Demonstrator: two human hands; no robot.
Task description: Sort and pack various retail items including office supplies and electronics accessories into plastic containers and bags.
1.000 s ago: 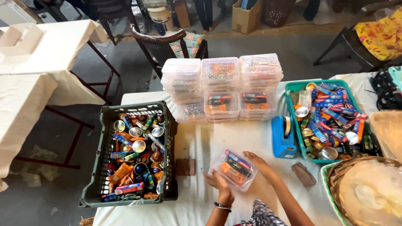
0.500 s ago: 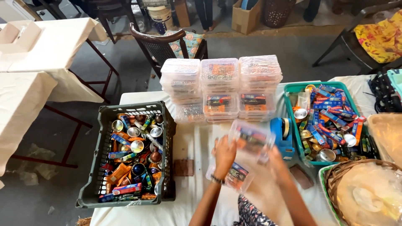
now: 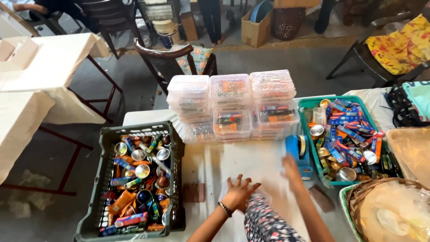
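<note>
My left hand (image 3: 239, 192) lies flat with its fingers spread on a small clear plastic box (image 3: 265, 196), which rests on the white-covered table (image 3: 244, 157) near its front edge. The hand and my patterned sleeve hide most of the box. My right hand (image 3: 291, 168) is blurred and stretched toward a blue tape dispenser (image 3: 299, 150), at or just short of it. Whether its fingers are closed does not show.
Stacks of clear filled boxes (image 3: 233, 105) stand at the table's back. A dark crate (image 3: 105, 148) of small tins and packets is on the left, a green tray (image 3: 309, 102) of similar items on the right. A wicker basket (image 3: 358, 192), brown blocks (image 3: 193, 192) and a chair (image 3: 165, 54) are near.
The clear box that both hands held up is now down on the table under my left hand. My right hand has left it and moved right toward the tape dispenser.
</note>
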